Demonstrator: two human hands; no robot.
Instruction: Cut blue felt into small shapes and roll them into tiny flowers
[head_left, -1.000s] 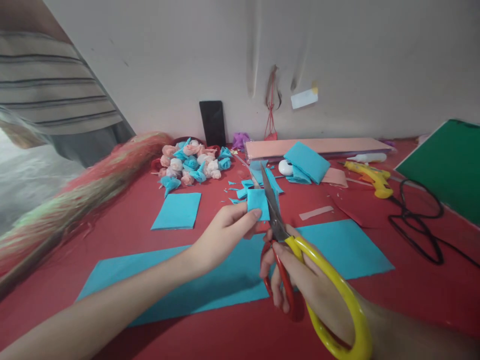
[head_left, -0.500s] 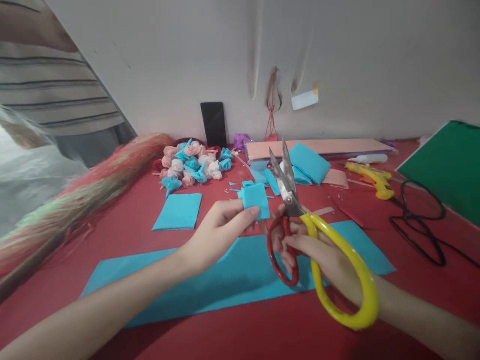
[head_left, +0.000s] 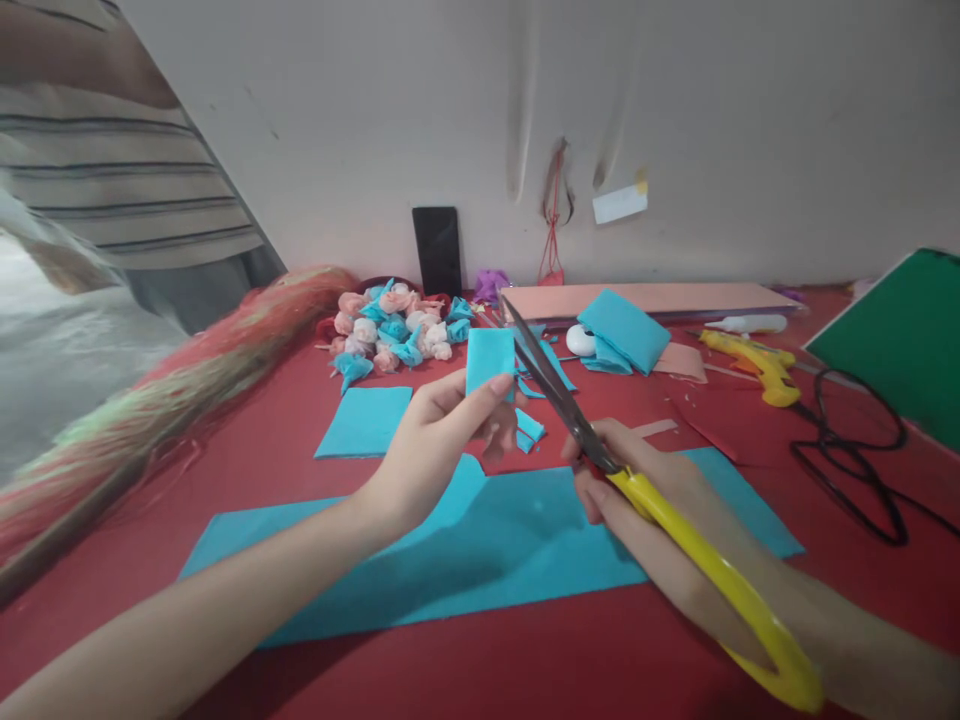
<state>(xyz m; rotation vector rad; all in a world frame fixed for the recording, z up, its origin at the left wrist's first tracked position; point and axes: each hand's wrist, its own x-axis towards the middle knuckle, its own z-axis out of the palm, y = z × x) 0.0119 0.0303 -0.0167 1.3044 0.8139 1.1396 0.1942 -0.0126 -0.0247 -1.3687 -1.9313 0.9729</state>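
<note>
Between thumb and fingers, my left hand (head_left: 420,450) pinches a small folded piece of blue crepe paper (head_left: 489,360), held upright. My right hand (head_left: 637,490) grips a pair of scissors (head_left: 570,410) with yellow and red handles; the red one is mostly hidden by the hand. The blades point up and left, their tips just right of the held paper. Under both hands lies a long blue crepe paper strip (head_left: 450,570). A folded blue square (head_left: 365,422) rests to the left, and small blue scraps (head_left: 529,430) lie beyond my left fingers.
Paper roses (head_left: 394,325) are heaped at the back left, near a leaning black phone (head_left: 438,250). A broom-like bundle (head_left: 187,370) borders the left. Rightward are folded blue paper (head_left: 626,330), a yellow glue gun (head_left: 757,362), its black cord (head_left: 847,460) and a green board (head_left: 900,340). A person (head_left: 127,180) stands left.
The scissors have turned from facing me to edge-on, tips swinging left towards the held paper. The paper now stands taller in my left hand, and a blue offcut lies below it on the table.
</note>
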